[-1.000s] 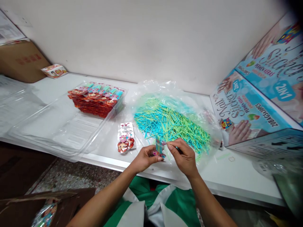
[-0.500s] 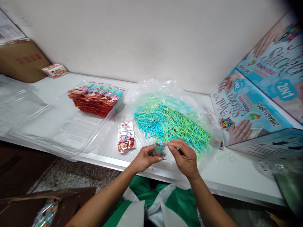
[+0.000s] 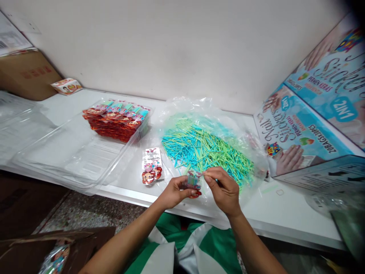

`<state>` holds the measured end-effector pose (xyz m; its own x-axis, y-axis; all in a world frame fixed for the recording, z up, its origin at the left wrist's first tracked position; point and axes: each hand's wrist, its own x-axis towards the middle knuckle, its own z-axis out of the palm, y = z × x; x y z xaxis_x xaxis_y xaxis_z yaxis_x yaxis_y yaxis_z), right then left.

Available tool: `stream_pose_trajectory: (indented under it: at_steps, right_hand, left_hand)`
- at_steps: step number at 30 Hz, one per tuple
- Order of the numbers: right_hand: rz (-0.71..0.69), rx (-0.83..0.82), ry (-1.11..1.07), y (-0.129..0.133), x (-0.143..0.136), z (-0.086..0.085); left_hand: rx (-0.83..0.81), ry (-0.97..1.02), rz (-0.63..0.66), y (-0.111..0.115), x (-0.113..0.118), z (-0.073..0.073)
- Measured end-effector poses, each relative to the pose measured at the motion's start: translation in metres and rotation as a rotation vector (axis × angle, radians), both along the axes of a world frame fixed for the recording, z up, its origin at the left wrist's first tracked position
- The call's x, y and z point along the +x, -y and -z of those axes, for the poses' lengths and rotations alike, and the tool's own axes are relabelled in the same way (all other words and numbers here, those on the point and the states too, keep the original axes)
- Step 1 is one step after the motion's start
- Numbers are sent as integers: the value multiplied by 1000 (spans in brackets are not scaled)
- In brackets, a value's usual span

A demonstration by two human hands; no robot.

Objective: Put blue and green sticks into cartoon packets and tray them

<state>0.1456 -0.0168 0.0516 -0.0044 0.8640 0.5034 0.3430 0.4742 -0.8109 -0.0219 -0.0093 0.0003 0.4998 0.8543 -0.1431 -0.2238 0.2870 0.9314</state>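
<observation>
My left hand is closed on a small clear packet, holding it upright above the table's front. Pale blue-green sticks show inside it, and a red-haired cartoon print shows at its lower end. At the packet's upper right corner, my right hand is closed in a pinch. A small dark bluish end shows between its fingers; what it belongs to is hidden. Just behind my hands, a heap of blue and green thin sticks lies on a clear plastic bag. Left of my hands lie flat printed packets.
Stacked filled packets stand in a clear plastic tray at left. A brown carton and small box are farther back. Nail sticker boxes stand at right. A brown box is below the table's edge.
The packet in my left hand has tilted slightly, so its red printed end now shows below my thumb. My right hand has shifted slightly right, still pinching near the packet's corner.
</observation>
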Motion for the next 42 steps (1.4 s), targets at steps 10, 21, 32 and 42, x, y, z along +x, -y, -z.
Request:
stream_pose_trajectory:
  at_steps: [10, 21, 32, 42]
  right_hand:
    - [10, -42, -23, -6, -7, -1]
    - [-101, -405, -106, -17, -7, 1]
    - [-70, -439, -173, -23, -18, 5]
    - [-8, -397, -232, -34, -42, 2]
  left_hand:
    - [-24, 71, 1, 1, 0, 1]
    - [-130, 12, 19, 2, -2, 5]
    - [-153, 30, 16, 2, -3, 3]
    - [-92, 40, -148, -2, -14, -16]
